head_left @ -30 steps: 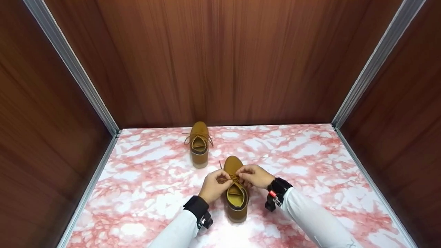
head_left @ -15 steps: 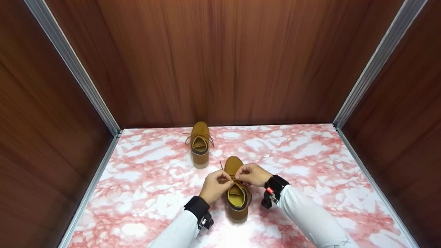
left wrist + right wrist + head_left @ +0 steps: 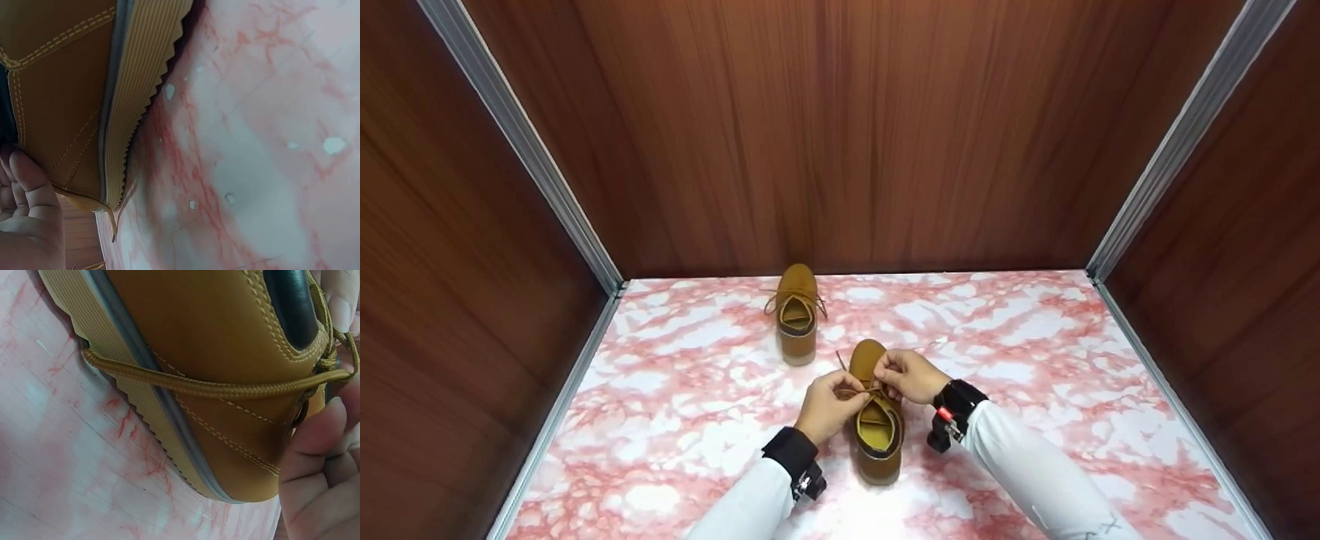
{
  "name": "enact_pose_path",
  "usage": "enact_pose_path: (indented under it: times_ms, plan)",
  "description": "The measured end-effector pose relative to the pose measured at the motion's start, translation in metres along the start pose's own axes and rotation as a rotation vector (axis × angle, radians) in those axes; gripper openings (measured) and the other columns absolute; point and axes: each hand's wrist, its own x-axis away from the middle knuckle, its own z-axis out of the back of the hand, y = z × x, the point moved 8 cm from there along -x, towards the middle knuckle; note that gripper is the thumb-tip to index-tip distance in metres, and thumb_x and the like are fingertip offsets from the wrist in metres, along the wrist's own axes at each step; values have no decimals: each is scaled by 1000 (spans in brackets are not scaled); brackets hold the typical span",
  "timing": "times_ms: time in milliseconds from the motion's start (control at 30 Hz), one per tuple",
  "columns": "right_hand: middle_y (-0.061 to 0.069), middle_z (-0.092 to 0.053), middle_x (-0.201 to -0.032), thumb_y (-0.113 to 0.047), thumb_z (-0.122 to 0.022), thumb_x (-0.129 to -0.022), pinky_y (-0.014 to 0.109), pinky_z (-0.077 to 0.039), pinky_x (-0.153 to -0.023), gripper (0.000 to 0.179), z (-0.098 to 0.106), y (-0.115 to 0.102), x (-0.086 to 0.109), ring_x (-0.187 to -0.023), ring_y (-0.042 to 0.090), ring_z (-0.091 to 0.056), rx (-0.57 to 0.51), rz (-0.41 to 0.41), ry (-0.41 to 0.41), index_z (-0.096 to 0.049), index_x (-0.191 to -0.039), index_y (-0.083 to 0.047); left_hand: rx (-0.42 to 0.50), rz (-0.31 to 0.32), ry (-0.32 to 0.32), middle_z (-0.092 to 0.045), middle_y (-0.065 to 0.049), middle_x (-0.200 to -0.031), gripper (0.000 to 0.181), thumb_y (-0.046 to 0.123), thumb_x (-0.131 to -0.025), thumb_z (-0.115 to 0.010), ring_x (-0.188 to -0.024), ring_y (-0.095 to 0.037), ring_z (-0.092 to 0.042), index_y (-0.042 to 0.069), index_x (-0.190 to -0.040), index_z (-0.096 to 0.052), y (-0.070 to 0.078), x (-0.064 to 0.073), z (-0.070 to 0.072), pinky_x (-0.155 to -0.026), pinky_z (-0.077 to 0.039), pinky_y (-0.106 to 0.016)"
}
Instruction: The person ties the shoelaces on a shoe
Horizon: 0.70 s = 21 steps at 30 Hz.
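A tan lace-up shoe (image 3: 877,466) stands between the hands in the head view, toe pointing away. My left hand (image 3: 826,409) pinches the shoelace at the left of the knot, thumb and forefinger meeting there. From the right, my right hand (image 3: 916,379) pinches the lace just beyond the knot with curled fingers. In the right wrist view the brown shoelace (image 3: 225,390) runs from the knot down the side of the shoe to the sole. Another lace end (image 3: 114,228) hangs past the sole in the left wrist view. The fingers partly hide the knot.
A matching tan shoe (image 3: 797,345) with its laces tied in a bow stands farther back to the left. Wood-grain panels (image 3: 840,135) with metal corner strips enclose the red-and-white marbled table (image 3: 1020,337) at the back and both sides.
My right hand first moved in toward the knot and the left fingertips, then drew slightly forward and away. My left hand has kept its place, as have both shoes.
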Motion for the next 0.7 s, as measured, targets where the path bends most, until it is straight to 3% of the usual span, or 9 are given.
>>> enact_pose_path:
  times_ms: [200,467,633,700]
  plan:
    - [4,-64,-82,-9,-57,-106,24,-50,-58,16,0,-1,-1,-63,13,-57,-42,10,-7,-60,-100,6,22,16,12,-73,-1,-85,16,7,-84,-84,-84,-11,-72,1,-87,-69,-1,1,1,-78,-56,-18]
    - [-1,-54,-78,-10,-53,-108,26,-53,-61,10,13,-5,-4,-64,14,-53,-78,-27,-1,-56,-107,-1,74,53,5,-74,-15,-91,18,7,-84,-85,-78,-5,-68,-1,-88,-70,-4,2,2,-65,-54,-17]
    - [2,-62,-81,-9,-61,-104,25,-54,-61,11,18,-10,-3,-67,13,-56,-28,-5,-49,-62,-108,1,90,54,0,-75,-15,-92,18,8,-85,-85,-78,-5,-69,-1,-90,-70,-7,2,4,-64,-54,-17]
    - [5,-68,-85,-10,-66,-102,31,-58,-65,13,20,-10,-2,-70,14,-60,22,2,-52,-67,-107,2,97,55,-11,-75,-15,-93,18,8,-85,-85,-79,-5,-69,-1,-91,-71,-7,1,5,-68,-55,-17]
